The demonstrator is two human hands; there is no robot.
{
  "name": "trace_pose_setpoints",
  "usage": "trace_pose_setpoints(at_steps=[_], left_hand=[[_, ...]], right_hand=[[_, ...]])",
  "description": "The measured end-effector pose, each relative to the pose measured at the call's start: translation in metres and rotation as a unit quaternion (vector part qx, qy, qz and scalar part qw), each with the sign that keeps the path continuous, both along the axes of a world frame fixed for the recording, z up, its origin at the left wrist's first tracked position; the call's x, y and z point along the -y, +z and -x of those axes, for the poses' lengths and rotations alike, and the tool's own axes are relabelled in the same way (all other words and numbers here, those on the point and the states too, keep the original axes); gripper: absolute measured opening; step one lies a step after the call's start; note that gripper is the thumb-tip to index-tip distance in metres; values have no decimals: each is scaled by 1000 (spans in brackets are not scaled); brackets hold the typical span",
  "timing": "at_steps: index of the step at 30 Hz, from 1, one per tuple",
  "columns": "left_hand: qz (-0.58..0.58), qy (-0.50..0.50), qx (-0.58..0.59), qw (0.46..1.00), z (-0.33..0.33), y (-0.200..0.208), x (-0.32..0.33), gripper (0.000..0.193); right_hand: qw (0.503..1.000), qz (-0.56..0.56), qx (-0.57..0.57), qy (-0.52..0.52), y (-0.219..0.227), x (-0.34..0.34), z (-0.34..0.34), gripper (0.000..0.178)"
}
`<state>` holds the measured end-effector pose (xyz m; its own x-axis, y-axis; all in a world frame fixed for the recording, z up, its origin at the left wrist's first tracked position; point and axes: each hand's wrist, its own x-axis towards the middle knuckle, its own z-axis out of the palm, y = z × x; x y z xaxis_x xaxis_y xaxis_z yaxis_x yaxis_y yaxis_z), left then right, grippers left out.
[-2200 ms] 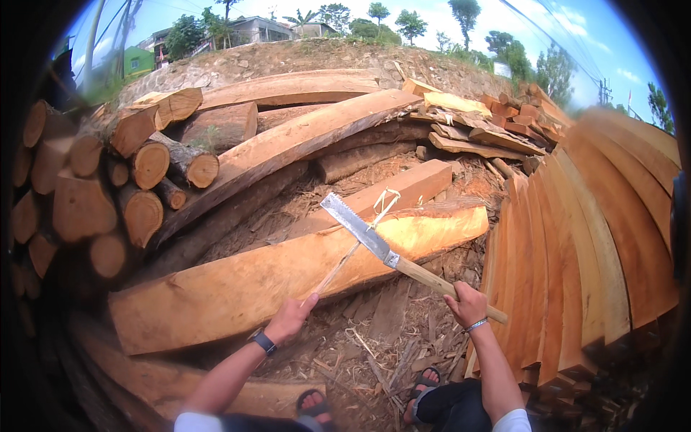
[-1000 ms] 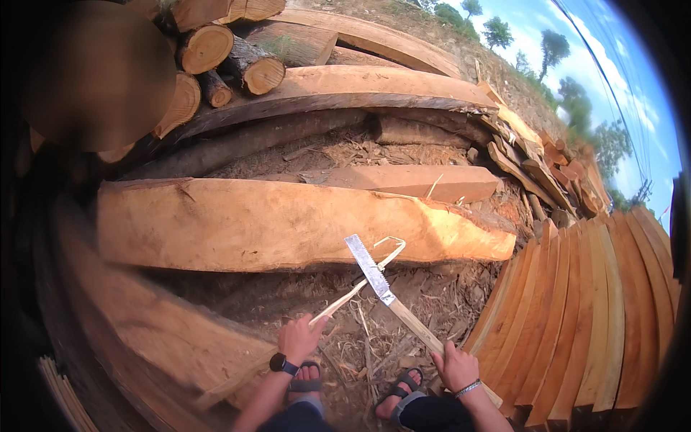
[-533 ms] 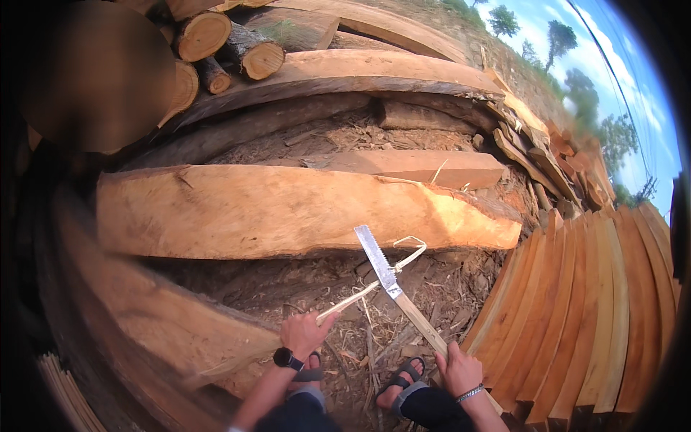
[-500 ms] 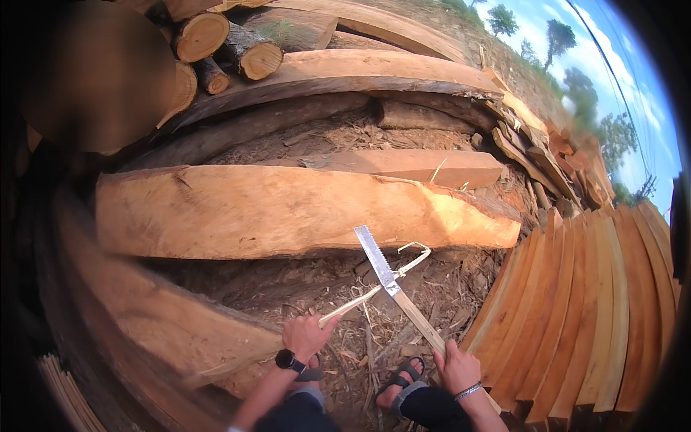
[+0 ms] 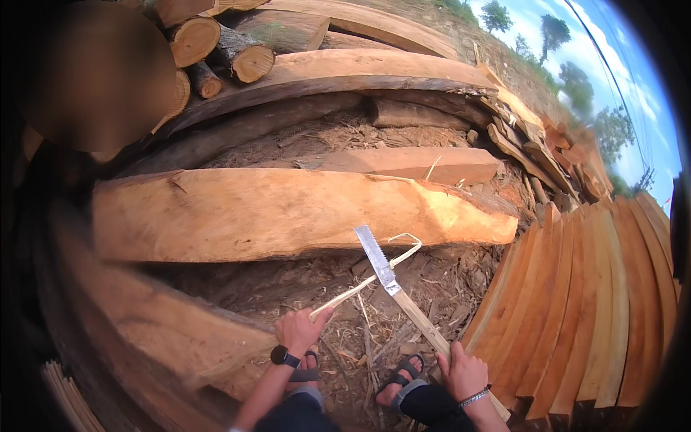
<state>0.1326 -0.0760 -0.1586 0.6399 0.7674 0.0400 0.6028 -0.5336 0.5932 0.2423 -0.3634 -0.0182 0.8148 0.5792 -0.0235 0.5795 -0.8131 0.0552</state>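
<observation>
My left hand (image 5: pixel 299 328), with a dark watch at the wrist, is closed round a thin pale wooden stick (image 5: pixel 354 289). The stick slants up to the right, and its far end is frayed and bent over like a hook. In my right hand (image 5: pixel 464 371) is the long, square wooden handle of a hand saw (image 5: pixel 376 253). Its short silver blade points up and to the left, teeth along the right edge. Stick and blade cross near the base of the blade; whether the teeth bite into the wood I cannot tell.
A broad sawn slab (image 5: pixel 288 212) lies across in front of me. Stacked planks (image 5: pixel 576 309) stand close on the right. Another slab (image 5: pixel 180 324) slopes at the left. Cut logs (image 5: pixel 253 63) are piled at the far left. Wood scraps (image 5: pixel 403 324) litter the ground around my sandalled feet.
My left hand has drawn back slightly to the left with the stick, so its bent end is nearer the blade. My right hand has shifted a little right and down; the blade has barely moved.
</observation>
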Motion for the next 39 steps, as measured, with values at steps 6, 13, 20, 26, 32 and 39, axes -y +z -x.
trace_pose_setpoints(at_steps=[6,13,20,26,32,39], left_hand=[[-13,-22,20,999,-3,-11,3,64],[-6,-21,-4,1000,-6,-9,3,63],[-12,-52,25,998,-5,-13,16,62],[5,-34,-5,999,-5,-8,13,62],[-4,-48,26,999,-8,-20,14,61],[4,-46,26,999,-11,-17,15,61]], right_hand=[[1000,-3,-4,-11,-5,1,-2,34],[1000,-8,-17,-18,-1,3,1,35],[999,-30,-11,-19,-7,-1,-7,34],[1000,-26,-12,-8,-8,5,-2,33],[1000,-25,-12,1,-17,2,-10,34],[999,-19,-20,-30,-4,22,7,33]])
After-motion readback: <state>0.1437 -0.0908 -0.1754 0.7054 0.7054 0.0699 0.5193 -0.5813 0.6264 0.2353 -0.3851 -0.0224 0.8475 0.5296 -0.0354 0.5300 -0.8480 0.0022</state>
